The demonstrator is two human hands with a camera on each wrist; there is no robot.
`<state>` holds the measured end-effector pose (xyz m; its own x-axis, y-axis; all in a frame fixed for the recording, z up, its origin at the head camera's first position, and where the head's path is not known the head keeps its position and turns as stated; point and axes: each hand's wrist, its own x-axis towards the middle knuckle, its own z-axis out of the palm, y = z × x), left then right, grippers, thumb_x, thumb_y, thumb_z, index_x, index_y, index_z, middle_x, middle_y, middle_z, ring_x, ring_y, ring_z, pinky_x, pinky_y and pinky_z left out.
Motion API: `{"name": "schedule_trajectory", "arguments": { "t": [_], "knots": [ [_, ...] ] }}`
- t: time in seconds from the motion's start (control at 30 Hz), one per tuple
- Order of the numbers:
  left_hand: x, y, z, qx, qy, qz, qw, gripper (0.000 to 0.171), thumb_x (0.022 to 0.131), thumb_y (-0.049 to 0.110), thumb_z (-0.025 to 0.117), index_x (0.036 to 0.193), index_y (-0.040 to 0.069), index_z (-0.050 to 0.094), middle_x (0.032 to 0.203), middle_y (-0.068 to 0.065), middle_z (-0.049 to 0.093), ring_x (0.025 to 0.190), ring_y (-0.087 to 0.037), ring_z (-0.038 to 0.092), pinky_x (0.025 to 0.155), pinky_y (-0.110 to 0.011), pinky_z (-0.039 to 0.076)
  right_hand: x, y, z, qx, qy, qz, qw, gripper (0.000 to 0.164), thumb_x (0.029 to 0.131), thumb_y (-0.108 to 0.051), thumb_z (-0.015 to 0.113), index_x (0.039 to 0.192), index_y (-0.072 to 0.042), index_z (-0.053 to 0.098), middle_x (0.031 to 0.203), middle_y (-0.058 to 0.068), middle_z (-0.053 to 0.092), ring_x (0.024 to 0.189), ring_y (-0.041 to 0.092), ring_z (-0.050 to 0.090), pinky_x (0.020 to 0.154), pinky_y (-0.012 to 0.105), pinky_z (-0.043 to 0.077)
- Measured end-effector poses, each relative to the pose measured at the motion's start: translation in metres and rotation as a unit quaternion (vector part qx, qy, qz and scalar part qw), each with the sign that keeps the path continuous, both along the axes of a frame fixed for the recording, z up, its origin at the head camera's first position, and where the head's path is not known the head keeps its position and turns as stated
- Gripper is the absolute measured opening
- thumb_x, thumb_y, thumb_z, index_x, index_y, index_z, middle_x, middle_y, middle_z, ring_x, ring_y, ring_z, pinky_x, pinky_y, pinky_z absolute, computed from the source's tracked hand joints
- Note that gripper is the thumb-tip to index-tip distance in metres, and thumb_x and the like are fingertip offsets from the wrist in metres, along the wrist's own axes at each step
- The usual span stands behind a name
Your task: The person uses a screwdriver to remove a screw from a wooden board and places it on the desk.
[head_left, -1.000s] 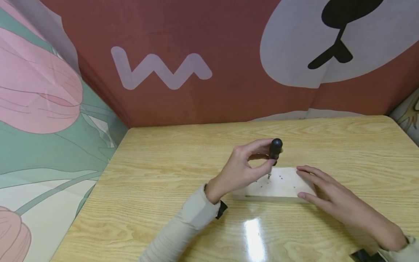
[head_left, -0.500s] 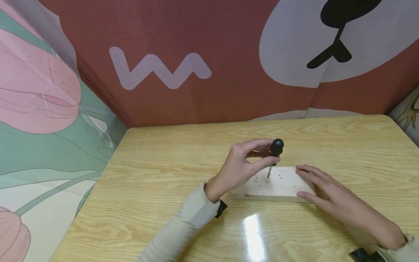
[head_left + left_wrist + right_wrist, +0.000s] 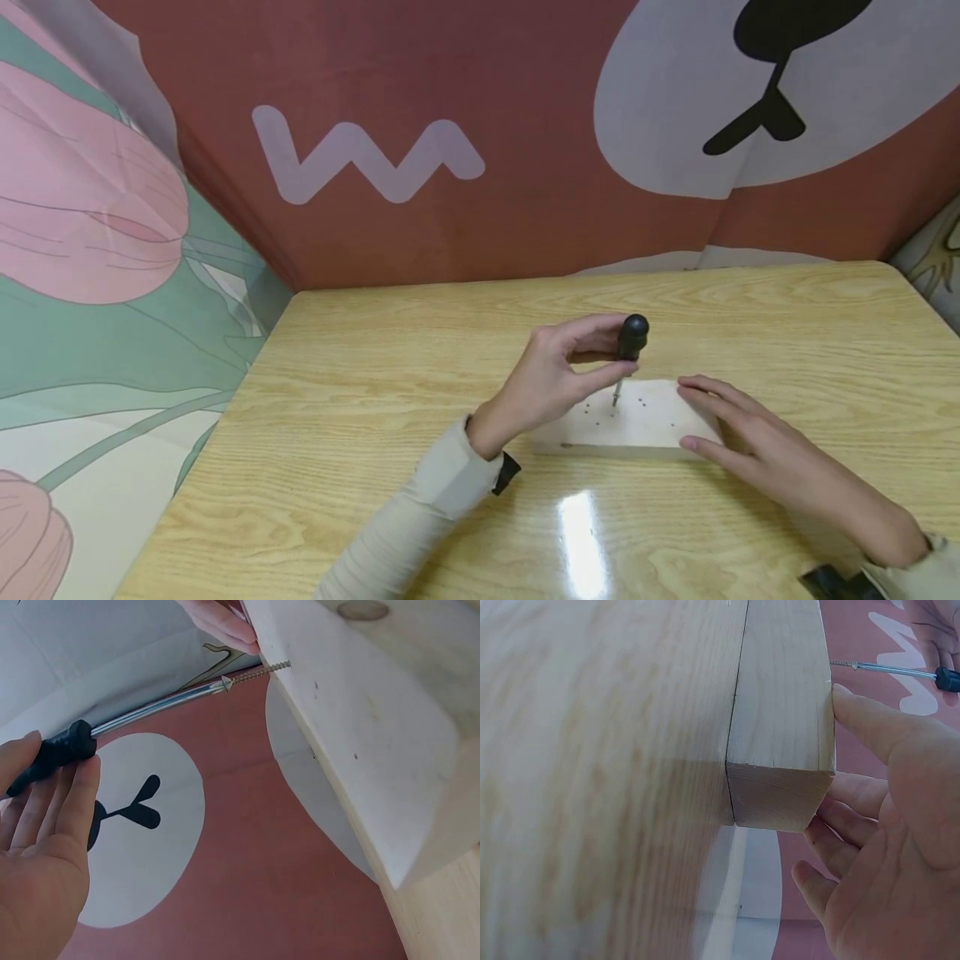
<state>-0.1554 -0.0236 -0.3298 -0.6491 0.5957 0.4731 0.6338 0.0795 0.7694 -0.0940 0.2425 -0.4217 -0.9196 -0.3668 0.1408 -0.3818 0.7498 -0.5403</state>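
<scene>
Jutting below left grip [image 3: 543, 377]: screwdriver shaft [image 3: 161, 708].

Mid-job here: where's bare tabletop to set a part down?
Free: tabletop left of the left hand and its sleeve; also the strip along the brown backdrop, behind the block. Crowded: the block itself, with screw and screwdriver standing over it and the right hand touching its right end.

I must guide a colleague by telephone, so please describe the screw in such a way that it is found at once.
On the wood-grain table lies a pale block. Above its top face, a black-handled screwdriver points down. The screw stands between that tool's tip and the block, and only it shows a spiral thread, unlike the smooth shaft.
</scene>
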Motion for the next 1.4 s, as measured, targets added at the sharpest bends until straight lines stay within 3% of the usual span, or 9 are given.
{"name": "schedule_trajectory", "arguments": {
  "t": [0.13, 0.27, 0.5, 0.63, 0.8, 1.1, 1.3, 1.33, 1.4],
  "knots": [
    [-0.0003, -0.0002, 0.0017, -0.005, 0.002, 0.001, 1.0, 0.04, 0.085, 0.0, 0.075, 0.123, -0.003, 0.062, 0.112, -0.018, 0.073, 0.097, -0.016, 0.073, 0.087, -0.019, 0.058, -0.0006, 0.0001, 0.0009, 0.004, 0.001, -0.001, 1.0, 0.06, 0.095, -0.036, 0.067, 0.147, -0.015, 0.047, 0.153, 0.007, 0.042, 0.134, 0.034, 0.044, 0.101, 0.024, 0.038],
    [-0.0004, 0.0006, 0.0024, -0.009, 0.015, 0.008, 0.9998, 0.041, 0.084, 0.002, 0.077, 0.123, -0.002, 0.063, 0.108, -0.016, 0.073, 0.093, -0.014, 0.072, 0.085, -0.018, 0.057, -0.0009, -0.0003, 0.0011, -0.01, -0.013, 0.001, 1.0, 0.06, 0.095, -0.035, 0.067, 0.147, -0.012, 0.047, 0.153, 0.012, 0.041, 0.135, 0.04, 0.042, 0.102, 0.054, 0.041],
    [-0.0015, 0.0038, 0.0016, 0.001, 0.037, 0.009, 0.9993, 0.038, 0.083, 0.003, 0.078, 0.119, -0.003, 0.065, 0.106, -0.015, 0.074, 0.09, -0.014, 0.072, 0.082, -0.017, 0.058, -0.0002, -0.001, 0.0001, -0.01, -0.006, 0.0, 1.0, 0.059, 0.095, -0.034, 0.068, 0.146, -0.012, 0.048, 0.152, 0.011, 0.042, 0.134, 0.038, 0.043, 0.103, 0.052, 0.041],
    [-0.002, 0.0039, 0.0002, 0.009, 0.046, 0.018, 0.9987, 0.038, 0.082, 0.004, 0.079, 0.117, -0.003, 0.066, 0.104, -0.015, 0.074, 0.088, -0.013, 0.072, 0.08, -0.017, 0.058, -0.0004, -0.0013, 0.001, -0.019, -0.015, 0.004, 1.0, 0.06, 0.094, -0.034, 0.068, 0.146, -0.01, 0.048, 0.152, 0.014, 0.042, 0.134, 0.043, 0.042, 0.095, 0.064, 0.041],
    [-0.0022, 0.0035, -0.0005, 0.012, 0.053, 0.021, 0.9983, 0.037, 0.082, 0.004, 0.079, 0.117, -0.003, 0.066, 0.103, -0.014, 0.074, 0.087, -0.012, 0.072, 0.08, -0.017, 0.058, -0.0004, -0.0008, 0.0016, -0.02, -0.02, 0.003, 1.0, 0.061, 0.094, -0.034, 0.069, 0.145, -0.008, 0.048, 0.152, 0.016, 0.041, 0.134, 0.045, 0.042, 0.095, 0.067, 0.041],
    [-0.0022, 0.0048, -0.0007, 0.015, 0.069, 0.028, 0.9971, 0.036, 0.08, 0.004, 0.081, 0.113, -0.002, 0.065, 0.099, -0.013, 0.074, 0.084, -0.011, 0.071, 0.077, -0.016, 0.058, -0.0003, -0.0014, -0.002, -0.019, -0.003, 0.002, 1.0, 0.06, 0.094, -0.033, 0.069, 0.145, -0.011, 0.049, 0.152, 0.013, 0.042, 0.134, 0.041, 0.043, 0.094, 0.064, 0.041],
    [-0.0026, 0.0054, -0.0009, 0.016, 0.072, 0.035, 0.9966, 0.037, 0.079, 0.004, 0.082, 0.112, 0.0, 0.064, 0.097, -0.012, 0.073, 0.082, -0.01, 0.07, 0.078, -0.016, 0.058, 0.0006, -0.0007, -0.0047, 0.001, 0.025, -0.004, 1.0, 0.059, 0.093, -0.034, 0.07, 0.144, -0.014, 0.05, 0.15, 0.008, 0.045, 0.133, 0.033, 0.045, 0.105, 0.015, 0.033],
    [-0.0026, 0.0055, -0.0009, 0.016, 0.073, 0.036, 0.9965, 0.037, 0.079, 0.004, 0.082, 0.112, 0.0, 0.064, 0.096, -0.012, 0.073, 0.082, -0.01, 0.07, 0.078, -0.016, 0.058, 0.0006, -0.0005, -0.0048, 0.003, 0.027, -0.005, 1.0, 0.059, 0.093, -0.034, 0.07, 0.145, -0.014, 0.05, 0.15, 0.008, 0.045, 0.133, 0.032, 0.045, 0.102, 0.01, 0.03],
    [-0.0027, 0.0058, -0.0009, 0.016, 0.076, 0.038, 0.9963, 0.038, 0.079, 0.004, 0.082, 0.112, -0.001, 0.063, 0.097, -0.012, 0.073, 0.082, -0.01, 0.07, 0.078, -0.016, 0.058, 0.0005, -0.0007, -0.0041, 0.003, 0.023, -0.006, 1.0, 0.059, 0.093, -0.034, 0.07, 0.145, -0.014, 0.05, 0.151, 0.009, 0.044, 0.133, 0.034, 0.045, 0.106, 0.017, 0.034]
  ]
}}
